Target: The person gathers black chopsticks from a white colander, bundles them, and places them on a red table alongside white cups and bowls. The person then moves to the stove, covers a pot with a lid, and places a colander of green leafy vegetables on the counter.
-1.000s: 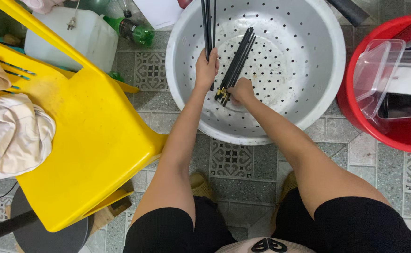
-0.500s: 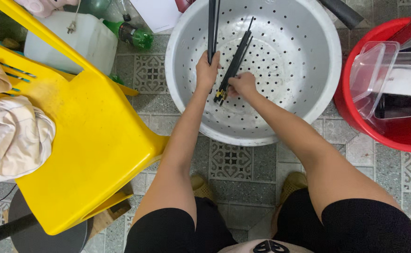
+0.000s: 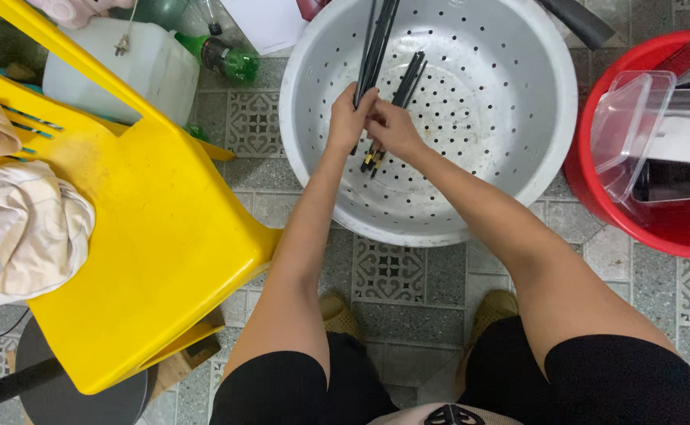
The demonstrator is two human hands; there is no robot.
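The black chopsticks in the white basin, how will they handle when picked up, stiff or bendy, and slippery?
The black chopsticks look straight and thin, so probably stiff and light. Their smooth dark surface suggests they may slip, so the left hand and right hand likely need a firm hold. Loose ones would probably roll in the curved white basin.

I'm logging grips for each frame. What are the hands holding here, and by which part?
Both hold black chopsticks over the white colander. The left hand grips one bundle near its lower end; the right hand grips another likewise.
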